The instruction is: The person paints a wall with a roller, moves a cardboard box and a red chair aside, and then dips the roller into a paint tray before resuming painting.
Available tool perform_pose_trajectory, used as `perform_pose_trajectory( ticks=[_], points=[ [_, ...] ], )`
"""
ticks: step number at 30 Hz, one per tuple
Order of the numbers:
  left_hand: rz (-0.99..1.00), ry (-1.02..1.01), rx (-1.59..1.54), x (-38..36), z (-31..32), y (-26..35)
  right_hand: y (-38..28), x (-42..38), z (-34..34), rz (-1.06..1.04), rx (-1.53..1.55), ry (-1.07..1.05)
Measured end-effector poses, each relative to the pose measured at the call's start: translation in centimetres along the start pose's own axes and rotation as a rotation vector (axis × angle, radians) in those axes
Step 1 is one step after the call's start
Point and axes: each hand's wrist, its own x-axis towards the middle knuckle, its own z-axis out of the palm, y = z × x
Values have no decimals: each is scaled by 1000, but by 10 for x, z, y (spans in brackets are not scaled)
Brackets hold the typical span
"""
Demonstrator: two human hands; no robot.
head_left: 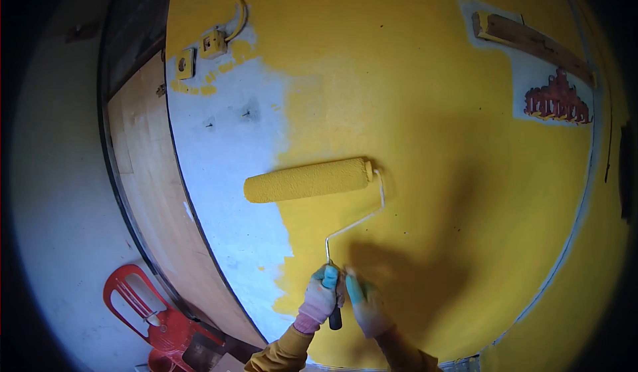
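Observation:
A paint roller [306,180] coated in yellow lies against the wall, across the edge between yellow paint and the pale blue-white patch [229,152]. Its thin bent metal rod [352,224] runs down to a black handle [335,319]. My left hand [322,293], in a pale glove with teal fingertips, is closed around that handle. Just to its right is my right hand [367,305], also gloved, beside the top of the handle. Its fingers point upward; whether they touch the handle I cannot tell.
Two yellow-smeared sockets [214,43] with a cable are at the upper left. A wooden door [156,159] and a red plastic chair [169,332] stand left. A wooden bar [535,43] is fixed above a dark red patch [557,98] at the upper right.

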Motion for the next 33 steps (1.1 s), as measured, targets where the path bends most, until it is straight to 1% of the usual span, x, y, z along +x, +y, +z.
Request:
perform_pose_trajectory(
  ticks=[1, 2, 3, 4, 5, 6, 7, 8, 10, 11, 12, 13, 15, 16, 17, 18, 19, 20, 21, 22, 23, 24, 25, 27, 28, 29, 30, 31, 32, 33],
  points=[
    [-4, 0, 4, 2, -4, 4, -8, 13, 10, 4, 68, 0],
    [-55, 53, -23, 5, -9, 8, -20, 28, 14, 9, 69, 3],
    [-109, 105, -52, 7, -13, 11, -42, 47, 12, 289, 253, -101],
    [-114, 125, -23, 12, -18, 15, -56, 57, 16, 566, 436, -200],
    [-115, 118, -26, 16, -25, 10, -46, 62, 32, 567, 431, -194],
    [-120, 133, 25, 21, -33, 2, -25, 72, 53, 423, 485, -109],
    [-127, 148, 75, 23, -37, 2, -19, 78, 65, 279, 534, -26],
    [-137, 149, 77, 27, -40, 5, -15, 82, 71, 283, 527, -22],
    [-151, 159, 66, 34, -42, 22, -22, 109, 75, -64, 363, 5],
    [-160, 173, 59, 39, -42, 31, -38, 123, 73, -61, 359, 12],
    [-162, 104, 39, 44, -45, 41, -62, 137, 65, 264, 598, -34],
    [-166, 95, 38, 45, -50, 45, -75, 145, 63, 593, 831, -78],
    [-145, 17, 89, 46, -59, 46, -66, 142, 75, 600, 879, -34],
    [-74, 100, 283, 43, -65, 29, -58, 132, 83, 635, 889, -1],
    [-62, 92, 283, 40, -70, 18, -51, 125, 89, 661, 904, 32],
    [-139, 124, 241, 33, -68, 16, -55, 120, 90, 700, 871, 50],
    [-216, 156, 199, 32, -68, 15, -58, 124, 90, 694, 868, 56],
    [-215, 96, 339, 37, -76, 16, -60, 128, 88, 692, 871, 53],
    [-224, 93, 340, 42, -78, 19, -64, 133, 87, 699, 876, 50],
    [-183, 66, 238, 52, -73, 35, -56, 147, 89, 696, 872, 26],
    [-136, 38, 136, 61, -71, 46, -62, 157, 86, 693, 871, 30],
    [-204, 75, 166, 73, -73, 45, -73, 165, 82, 636, 834, 38],
    [-200, 70, 167, 73, -72, 43, -78, 170, 80, 578, 796, 47],
    [-7, 83, 165, 63, -68, 35, -57, 156, 91, 588, 826, 64],
    [9, 109, 275, 63, -84, -4, -37, 142, 100, 585, 726, 90],
    [13, 104, 273, 59, -88, -15, -21, 130, 107, 585, 627, 116],
    [72, 61, 345, 57, -92, -22, -14, 125, 112, 569, 671, 125],
    [126, 23, 419, 53, -85, -4, -27, 131, 107, 570, 671, 123],
    [-161, 48, 186, 54, -79, 18, -42, 140, 100, 596, 758, 96],
    [-169, 52, 192, 61, -75, 37, -58, 151, 93, 623, 848, 70]
  ],
)
